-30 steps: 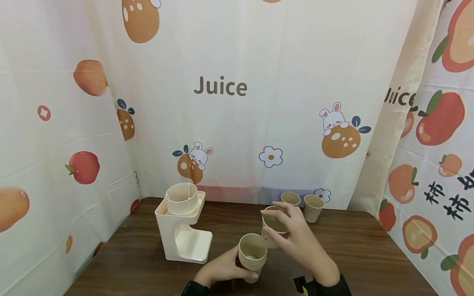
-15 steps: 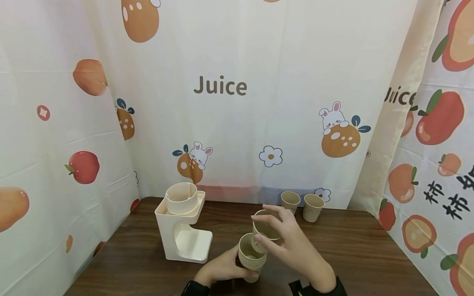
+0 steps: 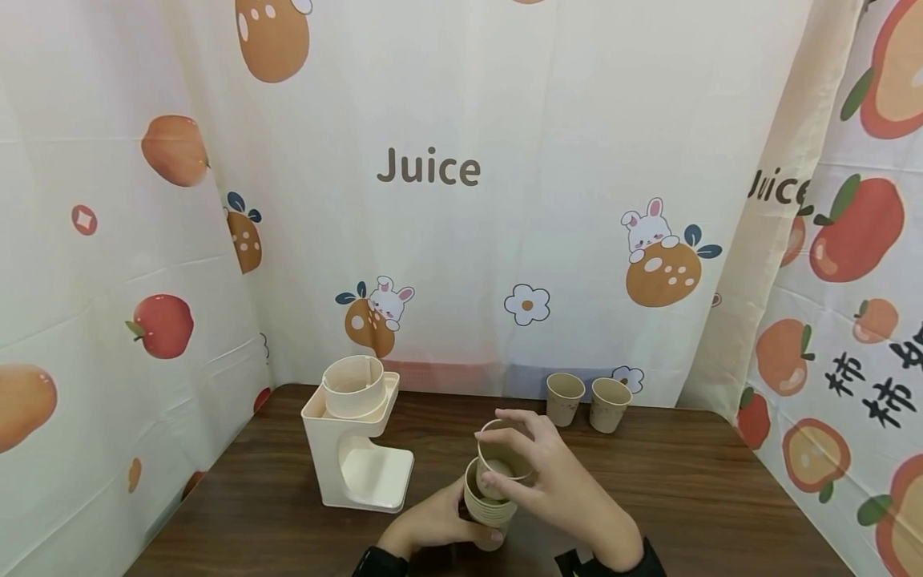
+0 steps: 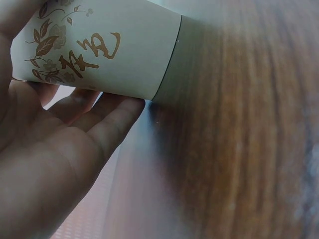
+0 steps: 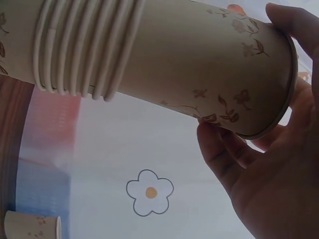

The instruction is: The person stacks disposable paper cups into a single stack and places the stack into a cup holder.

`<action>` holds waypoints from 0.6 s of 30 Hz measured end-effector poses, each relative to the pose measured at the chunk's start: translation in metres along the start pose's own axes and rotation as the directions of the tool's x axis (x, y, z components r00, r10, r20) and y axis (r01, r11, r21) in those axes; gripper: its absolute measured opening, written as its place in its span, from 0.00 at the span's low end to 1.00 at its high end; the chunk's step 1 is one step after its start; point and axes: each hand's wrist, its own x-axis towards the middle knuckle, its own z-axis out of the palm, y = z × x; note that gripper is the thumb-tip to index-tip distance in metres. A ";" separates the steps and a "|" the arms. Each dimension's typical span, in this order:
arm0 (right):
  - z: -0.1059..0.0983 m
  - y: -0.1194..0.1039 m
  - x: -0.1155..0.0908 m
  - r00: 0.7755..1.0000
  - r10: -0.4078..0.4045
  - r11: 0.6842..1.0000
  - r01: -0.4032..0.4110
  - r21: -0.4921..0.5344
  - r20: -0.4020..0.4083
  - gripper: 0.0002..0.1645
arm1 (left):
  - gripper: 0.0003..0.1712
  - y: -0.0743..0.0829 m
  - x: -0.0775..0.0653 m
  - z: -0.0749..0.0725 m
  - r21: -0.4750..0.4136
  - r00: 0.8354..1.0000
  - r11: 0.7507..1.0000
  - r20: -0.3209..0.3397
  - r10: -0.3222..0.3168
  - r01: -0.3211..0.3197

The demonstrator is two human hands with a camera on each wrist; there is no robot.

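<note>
My left hand [image 3: 436, 517] grips a stack of beige paper cups [image 3: 492, 517] low on its side, upright at the front of the table. In the left wrist view the fingers curl round the lowest cup [image 4: 119, 47], which bears brown leaves and lettering; its base is close over the wood. My right hand [image 3: 551, 477] holds a single paper cup [image 3: 501, 449] near its rim, thumb on one side and fingers on the other. The lower part of that cup sits inside the stack's mouth, hidden by the stacked rims [image 5: 84, 50] in the right wrist view.
A cream-white holder [image 3: 324, 457] with a flat foot and a round cylinder [image 3: 353, 393] on top stands left of the hands. Two more paper cups, one [image 3: 562, 405] beside the other [image 3: 609, 409], stand at the back right. A printed curtain [image 3: 447, 256] hangs behind the wooden table [image 3: 238, 497].
My right hand has brought its cup leftward, from beside the stack to over it and then down into its mouth. The left hand and the stack have stayed nearly still.
</note>
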 end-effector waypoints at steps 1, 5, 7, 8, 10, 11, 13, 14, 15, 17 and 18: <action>0.001 0.000 0.000 1.000 0.002 1.000 -0.002 0.000 0.005 0.23 | 0.41 0.000 0.000 0.000 0.001 1.000 1.000 -0.001 0.002 -0.002; 0.005 0.002 -0.001 1.000 -0.006 1.000 0.006 0.004 0.027 0.24 | 0.42 -0.001 0.000 0.000 0.000 1.000 1.000 -0.004 0.001 -0.001; 0.007 0.004 -0.001 0.999 -0.009 1.000 0.008 0.009 0.045 0.23 | 0.42 -0.001 0.000 -0.001 -0.002 1.000 1.000 -0.002 0.004 -0.004; 0.008 0.005 -0.001 0.998 -0.006 1.000 0.005 0.013 0.056 0.23 | 0.42 -0.002 0.000 -0.001 -0.003 1.000 1.000 0.000 0.002 -0.002; 0.010 0.006 -0.002 0.996 0.010 0.999 -0.013 0.035 0.084 0.23 | 0.42 -0.001 0.000 -0.001 -0.001 1.000 1.000 0.002 0.000 0.000; 0.011 0.007 -0.002 0.995 0.022 0.998 -0.027 0.050 0.102 0.23 | 0.42 -0.002 0.000 -0.001 -0.002 1.000 1.000 0.006 -0.003 0.003; 0.013 0.008 -0.003 0.989 0.048 0.996 -0.058 0.064 0.138 0.23 | 0.42 -0.001 0.000 -0.001 -0.003 1.000 1.000 0.012 -0.006 0.006; 0.014 0.008 -0.004 0.985 0.064 0.994 -0.076 0.073 0.158 0.24 | 0.42 -0.001 0.000 -0.001 -0.004 1.000 1.000 0.017 -0.004 0.004; 0.015 0.009 -0.004 0.982 0.075 0.993 -0.089 0.075 0.175 0.24 | 0.43 -0.001 0.000 -0.001 -0.002 1.000 1.000 0.017 -0.004 0.004; 0.016 0.010 -0.005 0.976 0.088 0.992 -0.104 0.068 0.198 0.24 | 0.42 -0.001 0.000 -0.001 -0.004 1.000 1.000 0.022 -0.008 0.008; 0.017 0.011 -0.006 0.975 0.089 0.993 -0.102 0.059 0.203 0.24 | 0.43 -0.001 0.000 -0.001 -0.002 1.000 1.000 0.020 -0.009 0.009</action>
